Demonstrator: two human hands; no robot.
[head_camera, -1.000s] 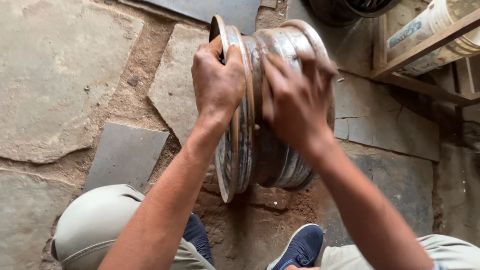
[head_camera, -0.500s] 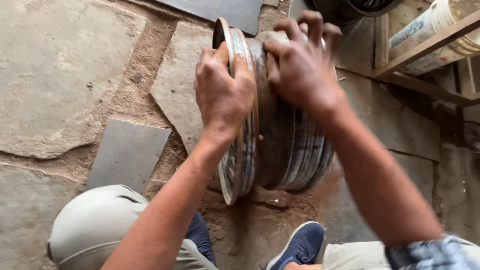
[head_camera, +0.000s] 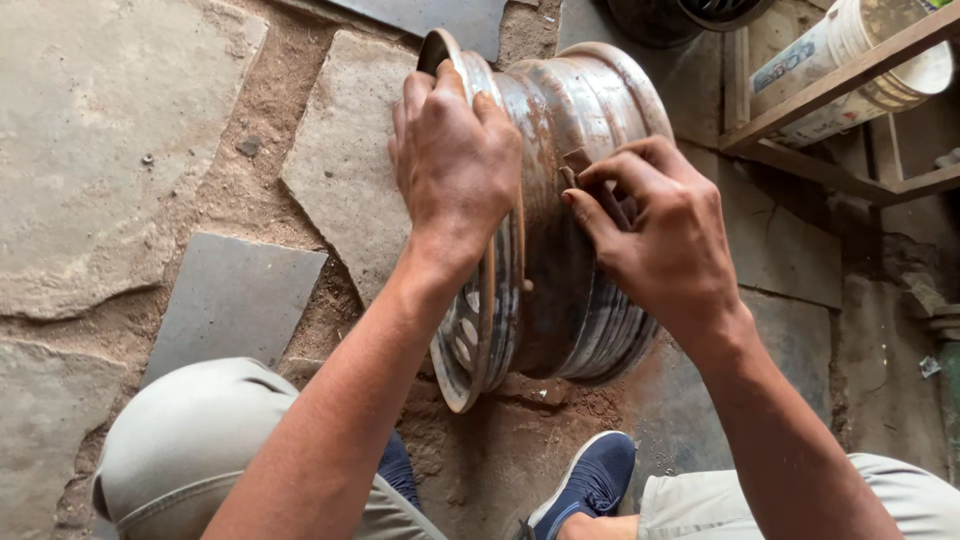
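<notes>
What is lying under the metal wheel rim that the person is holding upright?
The wheel rim stands on its edge on sandy dirt between flat paving stones. The left hand grips its near flange; the right hand rests on the barrel. The contact spot itself is hidden.

A single head-worn camera looks steeply down and slightly forward from close above the person's knees, onto both hands at a steel wheel rim standing on the stone-slab floor. No second view overlaps.

both hands grip steel rim
</notes>
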